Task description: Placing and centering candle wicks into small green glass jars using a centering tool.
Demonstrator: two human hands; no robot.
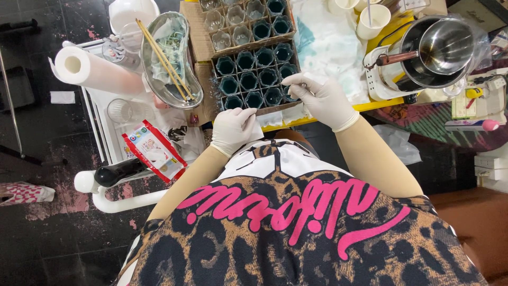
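Near the middle of the frame, a cardboard tray [205,46] of small glass cups [248,79], dark teal in the near rows and clear in the far ones, is seen on the counter [370,104], and its near edge is gripped by the gloved left hand [234,130], closed on the cardboard. A thin metal tool [296,85] is pinched between the fingers of the gloved right hand [321,100], just over the cups at the tray's lower right corner. A metal dish [170,58] crossed by chopsticks [163,58] is seen upper left beside a paper roll [92,71], and a steel pot [442,50] upper right.
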